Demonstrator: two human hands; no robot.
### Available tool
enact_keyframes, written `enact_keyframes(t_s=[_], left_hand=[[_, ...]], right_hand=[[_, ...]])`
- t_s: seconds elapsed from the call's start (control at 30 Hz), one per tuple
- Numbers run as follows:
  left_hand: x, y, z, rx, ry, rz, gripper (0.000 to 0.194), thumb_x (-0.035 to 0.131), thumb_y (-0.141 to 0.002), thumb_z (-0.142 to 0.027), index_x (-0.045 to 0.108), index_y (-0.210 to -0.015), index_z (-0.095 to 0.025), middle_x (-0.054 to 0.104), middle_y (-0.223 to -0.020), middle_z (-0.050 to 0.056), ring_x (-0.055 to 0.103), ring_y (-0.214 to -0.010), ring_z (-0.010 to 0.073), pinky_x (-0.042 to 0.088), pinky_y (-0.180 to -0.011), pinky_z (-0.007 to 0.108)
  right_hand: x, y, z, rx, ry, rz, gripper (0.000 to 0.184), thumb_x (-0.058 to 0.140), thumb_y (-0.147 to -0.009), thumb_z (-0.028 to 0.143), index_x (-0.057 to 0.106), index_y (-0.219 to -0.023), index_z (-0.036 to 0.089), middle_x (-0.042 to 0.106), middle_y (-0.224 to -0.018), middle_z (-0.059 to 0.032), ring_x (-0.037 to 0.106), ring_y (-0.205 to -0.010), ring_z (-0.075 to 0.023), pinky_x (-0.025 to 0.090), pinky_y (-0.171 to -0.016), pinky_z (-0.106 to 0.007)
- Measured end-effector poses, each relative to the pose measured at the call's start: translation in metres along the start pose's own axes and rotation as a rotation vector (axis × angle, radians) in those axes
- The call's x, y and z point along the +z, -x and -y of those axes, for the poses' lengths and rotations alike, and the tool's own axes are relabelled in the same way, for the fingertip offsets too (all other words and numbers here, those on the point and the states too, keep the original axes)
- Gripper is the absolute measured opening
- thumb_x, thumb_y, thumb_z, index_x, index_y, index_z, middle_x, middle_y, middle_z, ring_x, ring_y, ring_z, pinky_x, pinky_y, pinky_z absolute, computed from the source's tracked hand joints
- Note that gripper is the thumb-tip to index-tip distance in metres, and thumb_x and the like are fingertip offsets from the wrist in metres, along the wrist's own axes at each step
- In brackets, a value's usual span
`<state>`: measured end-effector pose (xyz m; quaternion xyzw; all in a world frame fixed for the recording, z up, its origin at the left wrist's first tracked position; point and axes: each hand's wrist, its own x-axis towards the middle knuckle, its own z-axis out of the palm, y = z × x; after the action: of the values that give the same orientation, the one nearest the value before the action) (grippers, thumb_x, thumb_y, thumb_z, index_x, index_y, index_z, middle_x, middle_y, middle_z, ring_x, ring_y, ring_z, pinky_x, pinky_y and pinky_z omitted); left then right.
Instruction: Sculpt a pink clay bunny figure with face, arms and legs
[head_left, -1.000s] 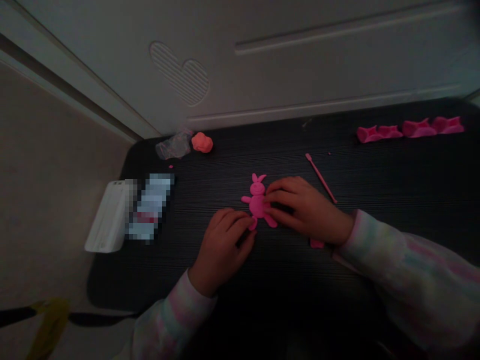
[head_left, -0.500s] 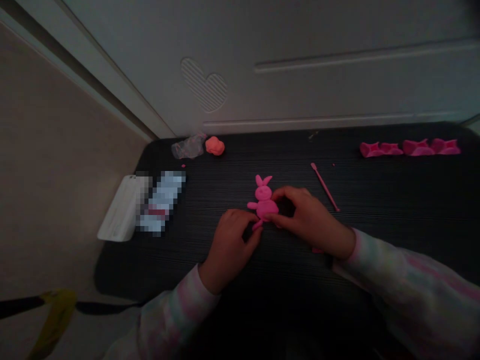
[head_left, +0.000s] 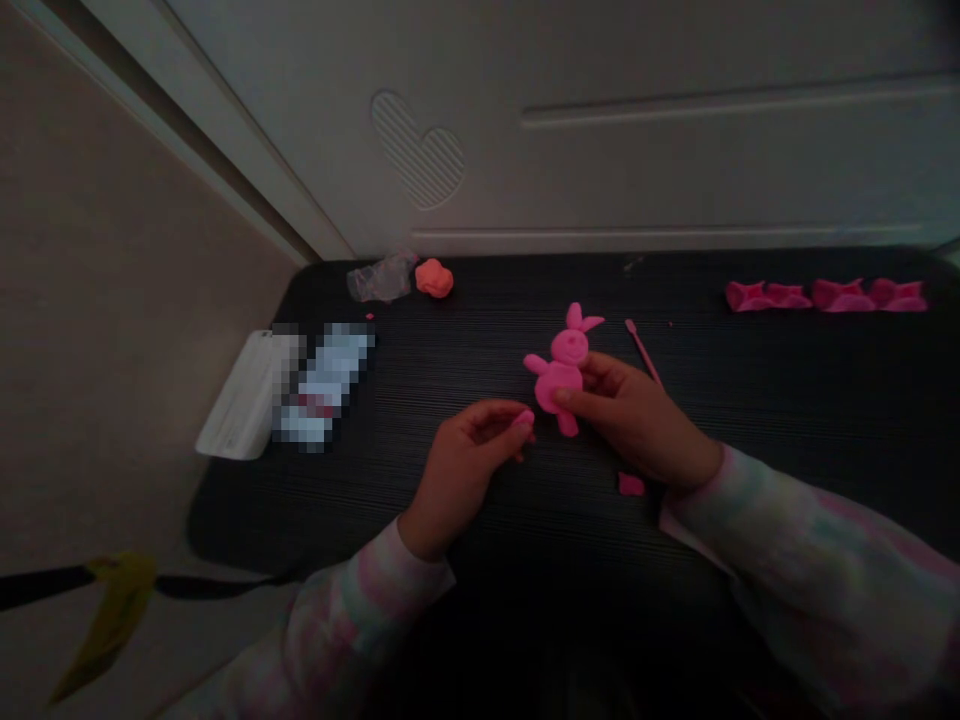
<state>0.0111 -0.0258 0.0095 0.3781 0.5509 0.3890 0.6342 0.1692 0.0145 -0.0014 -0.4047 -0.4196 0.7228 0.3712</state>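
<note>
A pink clay rabbit (head_left: 560,384) is tilted in my right hand (head_left: 626,405), thumb on the front of its body and fingers behind. Its ears, head, one arm and one leg show; my fingers cover its other side. My left hand (head_left: 469,465), lower and to the left, pinches a small pink clay piece (head_left: 524,420) between thumb and fingers, apart from the rabbit. Just right of my right hand a thin pink modelling tool (head_left: 643,352) lies on the table, its lower end hidden. Below that hand is a flat pink piece (head_left: 631,484).
On the dark table (head_left: 450,350) lie an orange clay lump (head_left: 434,279), a clear plastic wrapper (head_left: 382,279), a white object (head_left: 244,398) and a pixelated sheet or screen (head_left: 330,380). Pink moulded pieces (head_left: 825,295) line the back right. A pale panel (head_left: 637,180) rises behind.
The rabbit has been raised off the table and tilted by my right hand. My left hand has come away from it with a small clay piece, and one leg there is gone from the rabbit.
</note>
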Motion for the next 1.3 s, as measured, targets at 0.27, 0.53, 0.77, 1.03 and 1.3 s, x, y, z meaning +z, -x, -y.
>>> enact_keyframes(t_s=[0.27, 0.53, 0.77, 1.03, 1.3], left_hand=[[0.0004, -0.0015, 0.0009, 0.035, -0.046, -0.035, 0.013, 0.063, -0.068, -0.024, 0.064, -0.079, -0.017, 0.061, -0.066, -0.003, 0.050, -0.054, 0.0050, 0.042, -0.056, 0.018], [0.0010, 0.0005, -0.0014, 0.039, -0.142, -0.093, 0.015, 0.065, -0.066, -0.025, 0.066, -0.079, -0.017, 0.065, -0.070, -0.001, 0.055, -0.061, 0.0084, 0.045, -0.062, 0.021], [0.0005, 0.0004, -0.0019, 0.032, -0.196, -0.088, 0.014, 0.064, -0.067, -0.026, 0.066, -0.078, -0.019, 0.066, -0.072, -0.001, 0.058, -0.063, 0.0096, 0.045, -0.065, 0.023], [0.0002, -0.0008, -0.0006, 0.044, -0.215, -0.093, 0.016, 0.063, -0.067, -0.029, 0.066, -0.079, -0.018, 0.066, -0.072, 0.000, 0.057, -0.063, 0.0102, 0.046, -0.065, 0.024], [0.0002, -0.0011, 0.0001, 0.052, -0.211, -0.084, 0.017, 0.063, -0.067, -0.030, 0.065, -0.079, -0.017, 0.066, -0.073, 0.000, 0.058, -0.065, 0.0112, 0.046, -0.066, 0.025]], right_hand=[[0.0064, 0.0014, 0.0027, -0.031, -0.004, 0.041, 0.026, 0.062, -0.068, 0.013, 0.054, -0.091, 0.021, 0.066, -0.096, 0.0012, 0.061, -0.073, -0.0088, 0.049, -0.070, -0.023], [0.0071, 0.0018, 0.0044, -0.026, 0.008, 0.033, 0.025, 0.061, -0.068, 0.010, 0.053, -0.089, 0.020, 0.066, -0.096, 0.0008, 0.061, -0.070, -0.0064, 0.049, -0.067, -0.018], [0.0083, 0.0033, 0.0039, -0.032, 0.089, 0.010, 0.024, 0.062, -0.068, 0.013, 0.053, -0.089, 0.020, 0.064, -0.103, -0.0013, 0.062, -0.082, -0.0112, 0.051, -0.068, -0.022], [0.0077, 0.0034, 0.0005, -0.058, 0.136, 0.021, 0.029, 0.062, -0.068, 0.015, 0.053, -0.095, 0.021, 0.063, -0.105, -0.0021, 0.060, -0.091, -0.0150, 0.052, -0.065, -0.024], [0.0099, 0.0046, 0.0005, -0.069, 0.143, 0.002, 0.028, 0.062, -0.068, 0.016, 0.052, -0.093, 0.021, 0.063, -0.105, -0.0023, 0.060, -0.092, -0.0157, 0.052, -0.067, -0.026]])
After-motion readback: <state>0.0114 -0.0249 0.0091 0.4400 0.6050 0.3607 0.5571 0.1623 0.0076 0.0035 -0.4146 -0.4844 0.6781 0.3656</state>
